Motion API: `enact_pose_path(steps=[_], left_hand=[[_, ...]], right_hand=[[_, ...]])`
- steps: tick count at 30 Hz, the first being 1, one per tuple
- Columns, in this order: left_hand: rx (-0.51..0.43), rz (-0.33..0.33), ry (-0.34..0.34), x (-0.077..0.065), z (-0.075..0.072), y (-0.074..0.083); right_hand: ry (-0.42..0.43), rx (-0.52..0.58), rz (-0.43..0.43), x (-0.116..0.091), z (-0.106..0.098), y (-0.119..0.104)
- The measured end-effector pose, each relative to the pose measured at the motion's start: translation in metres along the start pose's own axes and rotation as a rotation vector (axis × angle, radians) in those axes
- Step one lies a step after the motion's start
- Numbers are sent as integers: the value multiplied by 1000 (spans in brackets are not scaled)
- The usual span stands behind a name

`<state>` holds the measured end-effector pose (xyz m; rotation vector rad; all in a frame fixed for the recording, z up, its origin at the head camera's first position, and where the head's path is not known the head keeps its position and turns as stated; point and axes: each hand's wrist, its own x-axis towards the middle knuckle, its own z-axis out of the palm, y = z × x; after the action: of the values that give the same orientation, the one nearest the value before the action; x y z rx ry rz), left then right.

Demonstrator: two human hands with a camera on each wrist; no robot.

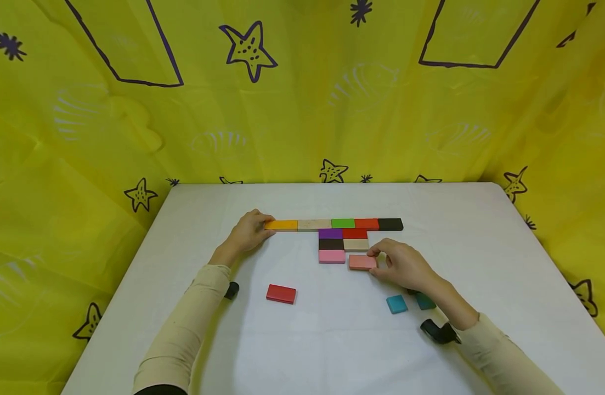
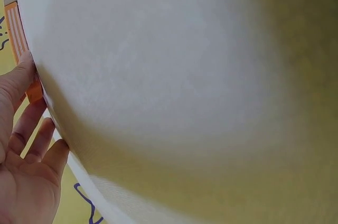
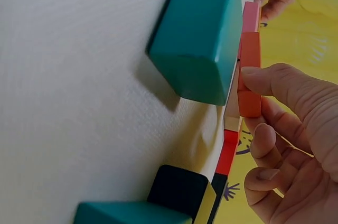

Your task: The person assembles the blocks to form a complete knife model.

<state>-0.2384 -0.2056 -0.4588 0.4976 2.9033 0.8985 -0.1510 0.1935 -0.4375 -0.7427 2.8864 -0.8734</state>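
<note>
"Two hands over the white table [image 1: 302,351], and what does each one hold?" asks the first onlooker.

"The left hand [image 1: 247,230] pinches the outer end of a yellow-orange block [image 1: 281,225] between thumb and fingers," says the second. "That piece is the left end of a straight line, followed by a long wooden block [image 1: 314,224], a green block [image 1: 343,223], a red block [image 1: 366,224] and a black block [image 1: 390,224]."

"And the right hand [image 1: 403,264]?"

"Thumb and forefinger pinch a salmon block [image 1: 361,262] (the right wrist view shows the other fingers loosely curled, clear of it). A narrow gap parts it from a pink block [image 1: 332,257] on its left, and it is just nearer the person than a short wooden block [image 1: 356,245]. Whether it touches the table, one cannot tell."

"What fills the space up to the long line?"

"A purple block [image 1: 331,233] beside a crimson block [image 1: 355,233], then a dark brown block [image 1: 331,244] beside the short wooden block. The pink block touches the dark brown one's near side."

"Any strays?"

"One dark red block [image 1: 281,294] lies alone toward the left. On the right lies a blue block [image 1: 397,304], near a teal block [image 1: 425,301] that the right wrist [image 1: 450,299] partly hides. Behind everything hangs a yellow cloth [image 1: 282,120] drawn with starfish."
</note>
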Motion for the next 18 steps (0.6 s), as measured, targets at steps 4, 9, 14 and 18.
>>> enact_pose_path(steps=[4,9,14,18], left_hand=[[-4,-8,-2,-1,0,1],[-1,-12,-8,-1,1,0],[-3,-14,-7,0,1,0],[0,-19,-7,-1,0,1]], right_hand=[[-11,-11,2,4,2,0],[-16,-22,10,7,3,-2],[-15,-35,17,10,5,-2],[-5,-36,25,10,7,-2]])
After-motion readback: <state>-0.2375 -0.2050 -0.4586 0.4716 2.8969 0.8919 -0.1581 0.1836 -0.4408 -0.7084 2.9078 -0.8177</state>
